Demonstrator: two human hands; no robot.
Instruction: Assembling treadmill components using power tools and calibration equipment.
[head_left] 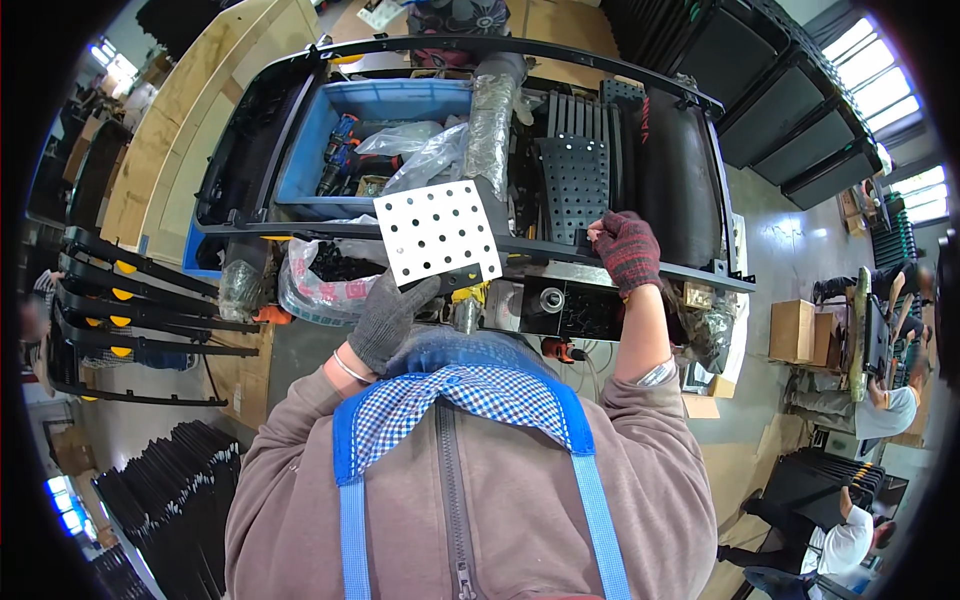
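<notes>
My left hand (392, 318), in a dark grey glove, grips the lower edge of a white sheet (432, 228) with rows of black dots. The sheet is tilted and covers part of the near rail of a long black frame (540, 247). My right hand (627, 250) wears a red-and-black glove with bare fingertips. Its fingers are pinched together at the near rail, right of the sheet; whatever they hold is too small to make out. Just beyond that hand, inside the frame, lies a dark perforated panel (575, 185).
Beyond the sheet, a blue bin (300, 150) holds a drill and plastic bags. A plastic-wrapped post (492, 125) stands beside it. Black curved parts (130, 320) are stacked at left, black panels (780, 95) at far right. Several people work at the right; cardboard boxes (792, 330) stand near them.
</notes>
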